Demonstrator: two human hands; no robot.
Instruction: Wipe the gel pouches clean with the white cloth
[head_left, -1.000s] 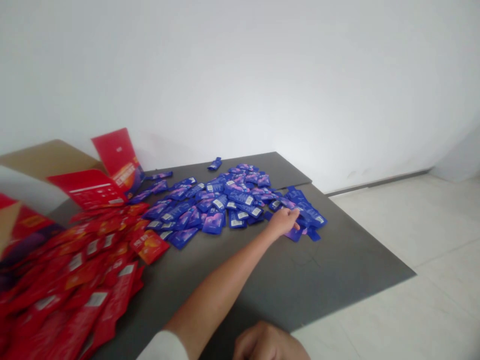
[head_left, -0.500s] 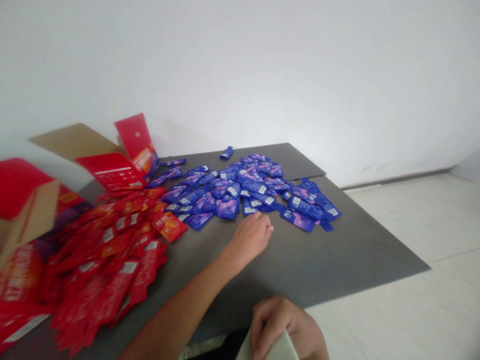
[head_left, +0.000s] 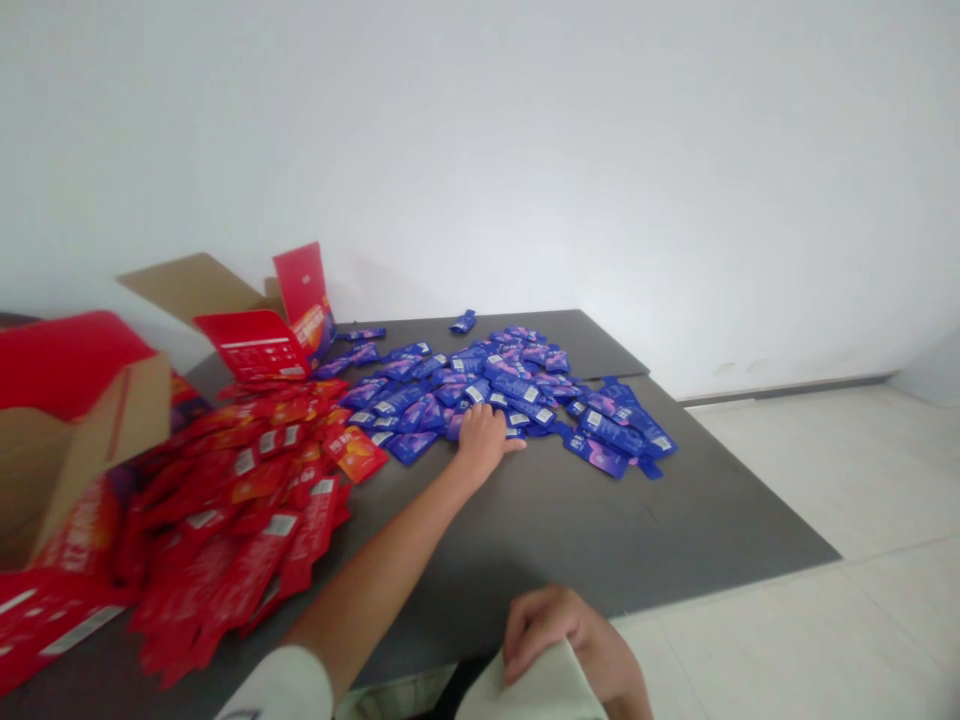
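Head-worn camera, facing forward and down onto blue pouches (head_left: 517,385), dark table (head_left: 570,540).

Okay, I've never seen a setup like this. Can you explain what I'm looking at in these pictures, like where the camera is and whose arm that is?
There's no machine here, just a person's own two bare hands. The pictures all come from one camera worn on the person's head, looking forward and down. On a dark grey table lie a spread of blue sachets and a heap of red sachets, with an open cardboard box at the left. The left hand is stretched out, resting on the blue sachets and not clearly holding any. The right hand is near the camera, with its fingers over a pale piece of what may be cloth. I can't tell whether it's gripping it.
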